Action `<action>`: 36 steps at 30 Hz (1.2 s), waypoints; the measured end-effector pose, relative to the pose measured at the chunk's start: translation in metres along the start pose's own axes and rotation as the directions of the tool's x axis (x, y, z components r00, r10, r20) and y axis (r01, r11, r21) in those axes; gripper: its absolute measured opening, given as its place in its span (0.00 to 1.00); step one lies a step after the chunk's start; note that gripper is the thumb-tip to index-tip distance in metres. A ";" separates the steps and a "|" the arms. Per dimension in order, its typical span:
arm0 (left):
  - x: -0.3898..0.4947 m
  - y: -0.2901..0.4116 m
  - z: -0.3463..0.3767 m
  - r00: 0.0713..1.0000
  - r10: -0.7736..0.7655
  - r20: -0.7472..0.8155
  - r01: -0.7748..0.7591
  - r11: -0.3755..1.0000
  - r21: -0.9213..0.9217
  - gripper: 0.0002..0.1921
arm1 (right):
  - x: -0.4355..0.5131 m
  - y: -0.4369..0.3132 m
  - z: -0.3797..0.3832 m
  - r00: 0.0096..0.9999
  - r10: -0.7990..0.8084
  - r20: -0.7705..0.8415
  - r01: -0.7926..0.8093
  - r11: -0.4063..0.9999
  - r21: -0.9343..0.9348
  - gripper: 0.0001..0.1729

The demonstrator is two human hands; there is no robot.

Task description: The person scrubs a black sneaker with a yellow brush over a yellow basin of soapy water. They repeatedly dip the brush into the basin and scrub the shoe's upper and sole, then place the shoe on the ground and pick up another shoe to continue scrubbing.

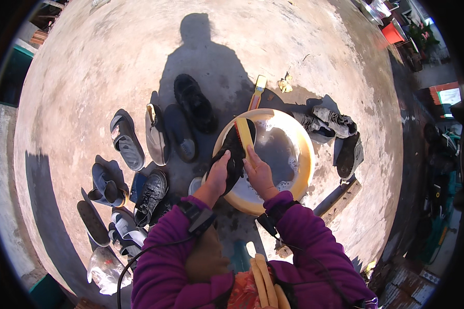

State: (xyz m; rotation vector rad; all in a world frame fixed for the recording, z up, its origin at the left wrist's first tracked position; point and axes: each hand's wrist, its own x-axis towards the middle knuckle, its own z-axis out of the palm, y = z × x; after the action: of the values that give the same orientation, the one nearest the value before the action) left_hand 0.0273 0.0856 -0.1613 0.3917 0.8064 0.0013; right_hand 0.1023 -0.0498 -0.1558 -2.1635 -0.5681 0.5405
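Observation:
My left hand (216, 174) grips a black shoe (232, 158) over the left side of a yellow plastic basin (308, 170). In my right hand (260, 174) is a yellow-handled scrub brush (245, 135), its reddish bristles turned towards the shoe's upper end. Soapy grey water (274, 150) with foam along its edge fills the basin. A second yellow-handled brush (258, 92) lies just beyond the basin's far rim.
Left of the basin stand several shoes and slippers, among them a black shoe (195, 102), a slipper (127, 141) and a black lace-up shoe (151, 197). Grey sneakers (334, 121) and a dark shoe (350, 156) lie right, above a wooden plank (342, 201). A plastic bag (108, 270) sits lower left.

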 end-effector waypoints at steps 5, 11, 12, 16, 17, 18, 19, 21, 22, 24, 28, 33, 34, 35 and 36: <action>0.003 0.001 -0.007 0.999 -0.008 0.039 0.006 0.999 0.042 0.20 | -0.042 0.013 -0.004 0.990 -0.132 -0.051 0.130 0.991 -0.034 0.28; 0.004 -0.006 -0.008 0.999 0.051 -0.017 -0.047 0.978 0.202 0.20 | 0.036 0.031 -0.013 0.980 0.199 0.025 -0.184 0.944 -0.273 0.28; 0.005 -0.007 -0.009 0.998 0.061 0.000 -0.060 0.980 0.191 0.20 | 0.040 0.038 -0.013 0.979 0.198 0.042 -0.183 0.955 -0.236 0.29; 0.008 -0.009 -0.018 0.997 0.027 0.067 -0.038 0.983 0.178 0.20 | 0.014 0.083 -0.015 0.852 0.079 -0.518 -0.094 0.996 -0.002 0.32; 0.009 -0.010 -0.019 0.996 0.033 0.078 -0.045 0.986 0.162 0.21 | -0.001 0.096 -0.015 0.903 0.174 -0.393 -0.196 0.981 -0.017 0.32; 0.009 -0.010 -0.020 0.995 0.052 0.081 -0.063 0.988 0.139 0.21 | -0.012 0.106 -0.012 0.918 0.265 -0.296 -0.279 0.960 -0.006 0.32; 0.009 -0.010 -0.020 0.996 0.040 0.084 -0.052 0.989 0.142 0.22 | -0.019 0.114 -0.011 0.880 0.426 -0.211 -0.437 0.900 -0.002 0.32; 0.006 -0.010 -0.017 0.991 0.061 0.123 -0.077 0.989 0.126 0.24 | -0.025 0.120 -0.012 0.890 0.453 -0.054 -0.429 0.872 0.237 0.32; 0.004 -0.009 -0.015 0.997 0.040 0.072 -0.050 0.989 0.141 0.24 | -0.025 0.116 -0.014 0.838 0.539 0.083 -0.534 0.779 0.329 0.32; 0.000 -0.007 -0.010 0.995 0.042 0.088 -0.052 0.992 0.118 0.24 | -0.028 0.096 -0.017 0.811 0.580 0.077 -0.530 0.674 0.515 0.31; -0.003 -0.004 -0.005 0.998 0.036 0.046 -0.043 0.983 0.179 0.25 | -0.053 0.034 -0.020 0.951 0.306 -0.045 -0.253 0.853 0.456 0.32; -0.002 -0.002 -0.003 0.998 -0.012 0.069 -0.006 0.967 0.254 0.21 | -0.020 0.013 0.001 0.997 0.044 -0.058 -0.048 0.997 -0.065 0.29; -0.002 -0.002 -0.002 0.998 -0.017 0.060 -0.004 0.941 0.340 0.21 | 0.000 0.019 -0.001 0.995 0.068 -0.078 -0.076 0.992 -0.104 0.29; -0.003 -0.003 -0.001 0.998 -0.011 0.054 -0.012 0.916 0.400 0.22 | 0.020 0.027 -0.003 0.989 0.065 -0.135 -0.081 0.990 -0.119 0.29; -0.003 -0.004 0.001 0.996 -0.020 0.092 -0.019 0.914 0.405 0.22 | 0.037 0.036 -0.010 0.978 0.138 -0.157 -0.159 0.979 -0.130 0.30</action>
State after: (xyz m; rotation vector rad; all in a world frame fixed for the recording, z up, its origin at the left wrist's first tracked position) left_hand 0.0256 0.0810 -0.1603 0.7805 0.7110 -0.1870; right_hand 0.1455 -0.0560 -0.1856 -2.3718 -0.3753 0.4262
